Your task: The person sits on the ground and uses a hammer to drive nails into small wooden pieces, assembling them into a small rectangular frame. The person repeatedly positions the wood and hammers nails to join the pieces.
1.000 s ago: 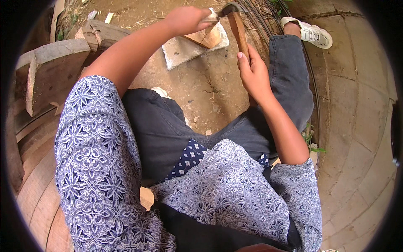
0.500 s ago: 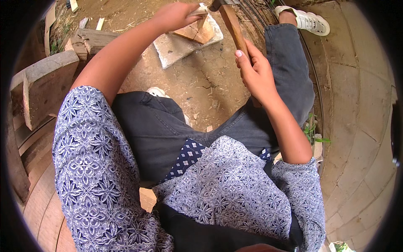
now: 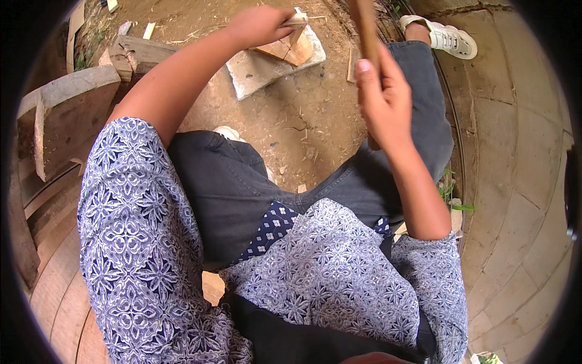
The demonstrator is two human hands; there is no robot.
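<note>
My left hand (image 3: 259, 26) is at the top, fingers closed on a thin wood strip (image 3: 296, 22). The strip is held over a wooden block (image 3: 292, 51), which has a split or notch at its top and rests on a pale stone slab (image 3: 247, 74). To the right, my right hand (image 3: 388, 100) is wrapped round the wooden handle of a hammer (image 3: 367, 37). The handle stands nearly upright in the picture, slightly blurred. Its head is beyond the upper edge, out of view.
A rough timber piece (image 3: 144, 53) lies left of the slab, with a wooden bench part (image 3: 79, 97) nearer me. Wood chips and shavings litter the dirt ground (image 3: 297, 115). On the right run dark cables (image 3: 453, 121) beside a paved strip (image 3: 509, 151).
My right hand has moved up and slightly right, lifting the hammer away from the wood strip; its head has left the view. My left hand keeps its grip on the strip.
</note>
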